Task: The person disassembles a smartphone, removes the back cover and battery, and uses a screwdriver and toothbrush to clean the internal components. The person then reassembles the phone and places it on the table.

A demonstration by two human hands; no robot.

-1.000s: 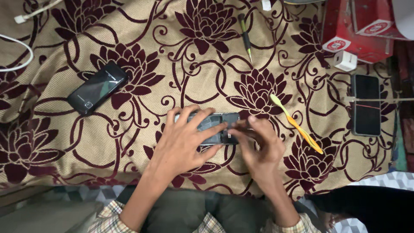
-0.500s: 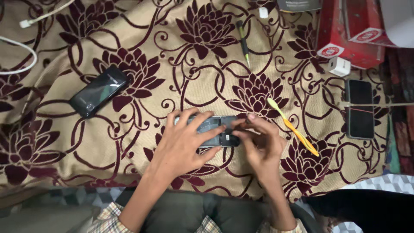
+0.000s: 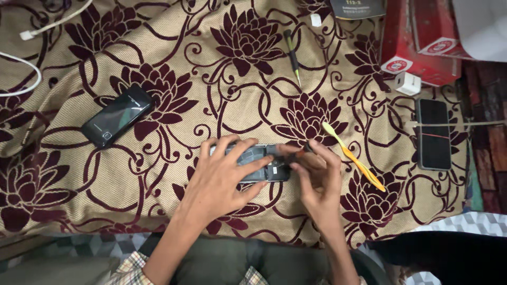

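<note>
A tan cloth [image 3: 222,100] patterned with dark maroon flowers covers the work surface, its near edge falling off just above the person's lap and its right edge stopping short of a strip of dark red flooring. Bare cloth lies open between the hands and the far edge and to the left of the hands; the right side is crowded.

An opened small phone [image 3: 264,163] lies near the cloth's front centre, its long axis running left to right, dark inner parts facing up. The left hand [image 3: 224,179] rests over its left half, fingers spread moderately and pressing down on top, thumb toward the near edge. The right hand [image 3: 317,177] sits at the phone's right end, fingertips pinched narrowly together on a small dark tool [image 3: 302,152] with an orange band that meets the phone's right end.

A yellow and orange pry tool [image 3: 353,156] lies diagonally just right of the right hand. A black phone [image 3: 117,116] lies tilted well to the left, a dark smartphone [image 3: 433,133] upright at far right, a green-handled screwdriver [image 3: 292,55] toward the far edge, a white charger plug [image 3: 407,83] beside red boxes [image 3: 412,42], and a white cable [image 3: 31,79] at far left.
</note>
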